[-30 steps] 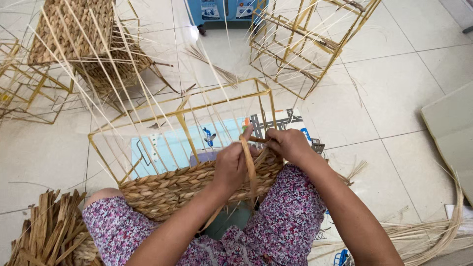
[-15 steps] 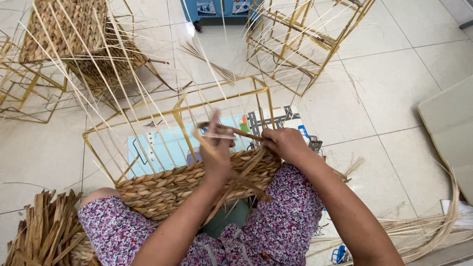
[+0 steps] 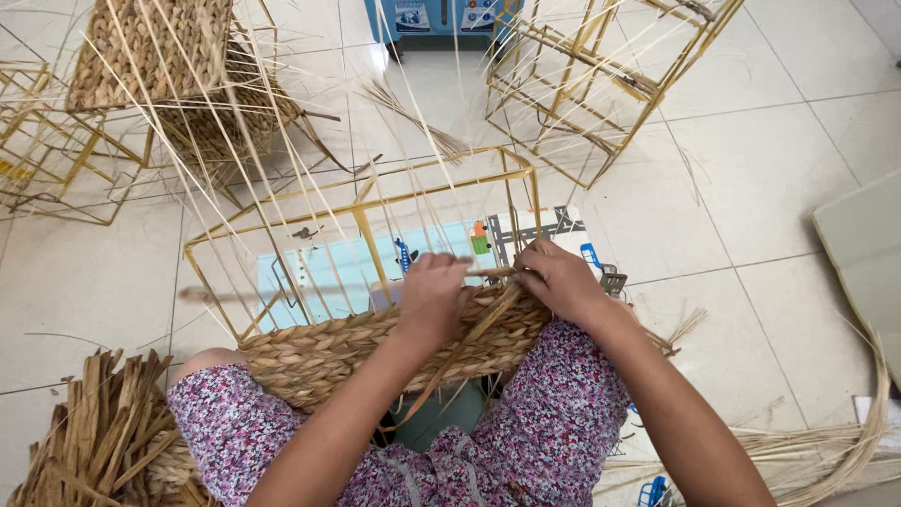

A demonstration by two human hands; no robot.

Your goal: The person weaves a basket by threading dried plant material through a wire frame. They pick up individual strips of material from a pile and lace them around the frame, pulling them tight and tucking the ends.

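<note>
Both hands at woven basket (image 3: 375, 347) rim.
Left hand (image 3: 434, 296) has dropped from raised, fingers curled shut on a straw strand (image 3: 474, 333); right hand (image 3: 560, 280) pinches the same strand.

Your floor mat (image 3: 328, 268): pale blue printed sheet under the wire frame | blue box (image 3: 441, 17) with two labels: top edge.

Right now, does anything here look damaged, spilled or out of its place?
Nothing looks damaged. Both hands, left and right, work a strand on the half-woven basket. Loose fibre lies scattered on the floor tiles, and the far wire frame lies tilted, as weaving work usually leaves things.
</note>
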